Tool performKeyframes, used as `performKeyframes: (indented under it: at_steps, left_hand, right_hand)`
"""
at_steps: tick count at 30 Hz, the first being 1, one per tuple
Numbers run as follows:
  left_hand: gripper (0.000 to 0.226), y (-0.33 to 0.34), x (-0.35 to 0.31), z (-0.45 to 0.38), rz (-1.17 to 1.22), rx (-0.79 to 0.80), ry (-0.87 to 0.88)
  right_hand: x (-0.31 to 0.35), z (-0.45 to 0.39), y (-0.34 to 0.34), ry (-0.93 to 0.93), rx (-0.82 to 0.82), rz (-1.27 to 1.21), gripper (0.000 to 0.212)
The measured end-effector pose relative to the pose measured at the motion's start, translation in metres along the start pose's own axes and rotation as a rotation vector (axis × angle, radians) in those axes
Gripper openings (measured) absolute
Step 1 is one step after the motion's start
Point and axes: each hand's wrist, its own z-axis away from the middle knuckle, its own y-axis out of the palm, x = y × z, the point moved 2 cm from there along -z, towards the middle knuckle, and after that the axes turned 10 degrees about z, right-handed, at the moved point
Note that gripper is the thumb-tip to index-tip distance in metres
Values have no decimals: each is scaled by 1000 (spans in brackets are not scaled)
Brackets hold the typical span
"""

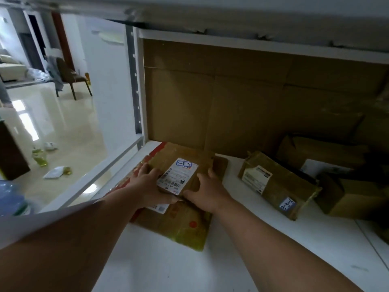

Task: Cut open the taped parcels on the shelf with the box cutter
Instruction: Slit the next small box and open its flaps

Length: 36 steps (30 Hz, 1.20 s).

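Observation:
A small taped brown parcel [181, 163] with a white label marked 3-3-2 sits on top of a larger flat parcel [179, 222] with red tape at the left of the white shelf [168, 266]. My left hand [147, 182] grips the small parcel's left and near edge. On its right side my right hand [206, 188] grips it, thumb along the near edge. A second taped parcel [277, 184] with a white label lies to the right. No box cutter is in view.
More brown boxes [347, 192] crowd the shelf's right end. Cardboard [242, 102] lines the shelf back, and the upper shelf board [252, 22] hangs close overhead. Left of the shelf post [134, 85] lie a glossy floor with litter and a chair [69, 76].

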Motion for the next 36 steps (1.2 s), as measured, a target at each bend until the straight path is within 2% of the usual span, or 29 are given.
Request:
performKeyframes:
  at_steps: [3, 8, 12, 17, 19, 24, 27, 32, 36]
  left_hand:
    - [103, -1, 7, 2, -50, -39, 27]
    - [95, 12, 9, 5, -124, -116, 63]
    - [94, 20, 12, 8, -194, -146, 64]
    - [93, 27, 14, 10, -254, -136, 37]
    - [93, 30, 11, 12, -261, -145, 32]
    - [78, 42, -8, 23, -267, -119, 70]
    - [68, 45, -13, 27, -269, -95, 51]
    - [75, 45, -11, 27, -314, -168, 53]
    - [77, 42, -11, 24, -288, -136, 46]
  right_hand:
    - [0, 8, 2, -33, 9, -8, 91]
    - [-8, 15, 11, -40, 63, 141, 92]
    - [-2, 22, 15, -46, -41, 226, 86]
    - [-8, 28, 18, -42, 195, 300, 121]
    - [-16, 29, 17, -40, 250, 313, 126]
    - [-42, 28, 4, -44, 256, 338, 119]
    - [-44, 32, 7, -30, 201, 354, 115]
    - [-38, 39, 7, -39, -15, 382, 93]
    - [-43, 45, 10, -53, 3, 362, 83]
